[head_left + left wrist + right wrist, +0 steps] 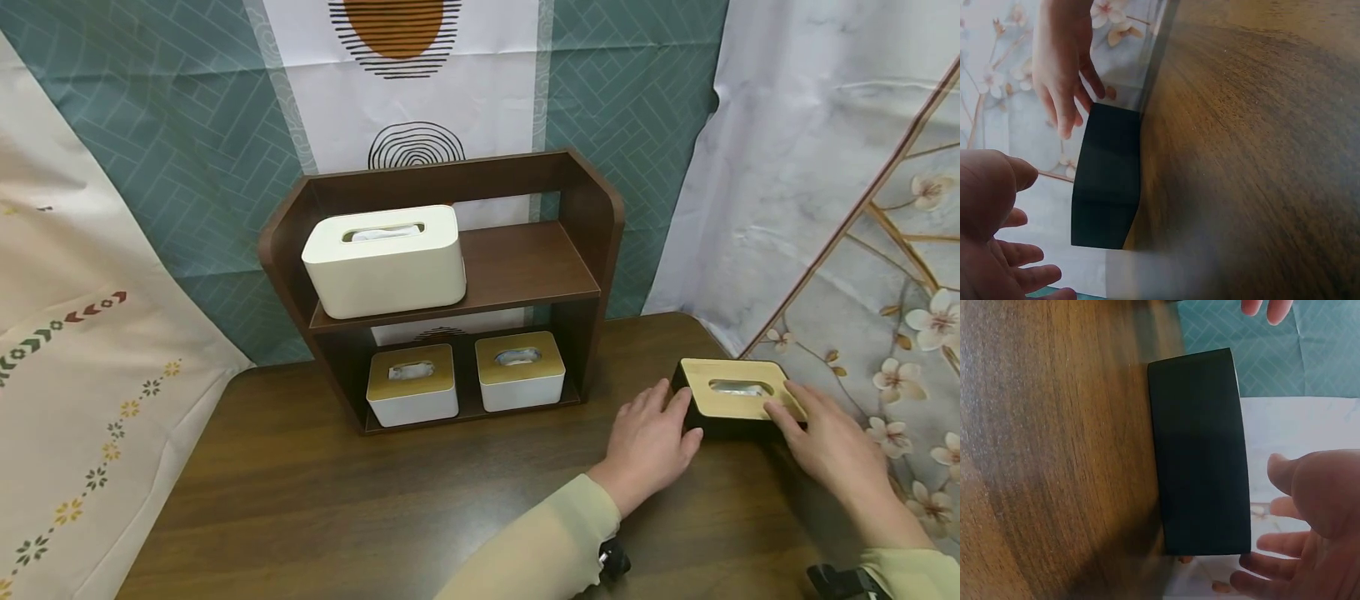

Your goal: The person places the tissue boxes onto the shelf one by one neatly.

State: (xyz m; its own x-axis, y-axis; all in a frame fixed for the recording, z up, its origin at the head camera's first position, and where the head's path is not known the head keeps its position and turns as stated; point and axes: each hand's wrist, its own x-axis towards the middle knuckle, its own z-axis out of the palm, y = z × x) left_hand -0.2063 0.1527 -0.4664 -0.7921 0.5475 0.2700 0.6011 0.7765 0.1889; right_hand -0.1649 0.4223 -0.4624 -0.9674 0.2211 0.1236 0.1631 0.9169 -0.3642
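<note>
On the right of the table sits a black tissue box (738, 402) with a light wood lid and tissue in its slot. My left hand (651, 446) is at its left side, fingers spread and relaxed; the left wrist view shows this hand (1004, 231) with a gap to the box's dark wall (1107, 178). Over the right end of the lid reaches my right hand (832, 437). Its fingers are loosely extended, with fingertips right at the box's edge in the right wrist view, where the dark long side (1200, 456) faces the camera.
A dark brown two-tier shelf (525, 262) stands at the back of the table (375, 508). Its upper tier holds a large cream tissue box (386, 271). Below are two white tissue boxes with wood lids, one left (412, 396), one right (521, 383). Patterned curtains (645, 150) hang around.
</note>
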